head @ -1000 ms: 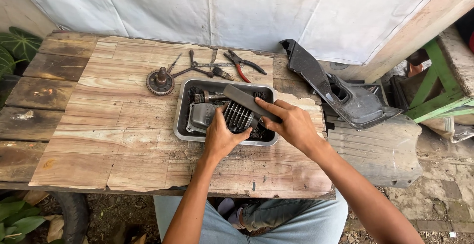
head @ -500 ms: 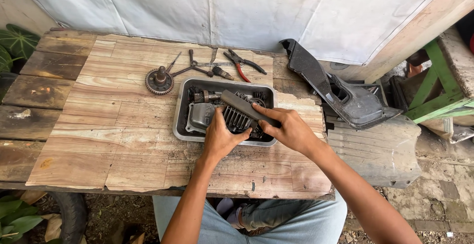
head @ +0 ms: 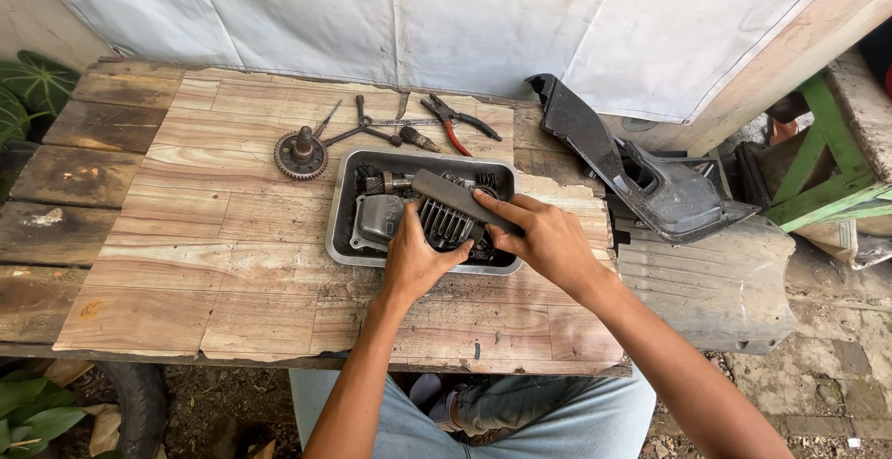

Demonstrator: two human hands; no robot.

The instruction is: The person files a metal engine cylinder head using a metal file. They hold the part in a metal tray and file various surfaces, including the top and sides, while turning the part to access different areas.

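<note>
A person seated at a plank table [head: 186, 264] works with both hands in a metal tray [head: 339, 236] set near the middle of the boards. A white sheet [head: 418, 13] hangs behind the table, well beyond the tray, and a black plastic panel [head: 641, 176] lies off the table's right end, to the right of the tray. Inside the tray sits a dark finned part [head: 444, 222], with a grey cover [head: 379, 217] just left of it and small gears toward the tray's far wall. The left hand [head: 413, 259] rests on the near side of the finned part, fingers curled over it and steadying it. The right hand [head: 544, 236], at the tray's right side, grips a flat dark bar [head: 446, 194], fingers wrapped round its near end; the bar slants up and left across the top of the finned part. Beyond the tray's far left corner stands a toothed gear [head: 302, 154]. Behind the tray lie red-handled pliers [head: 455, 124] and several slim tools [head: 367, 129]. Green leaves [head: 28, 87] show past the table's left end, far from the tray.
</note>
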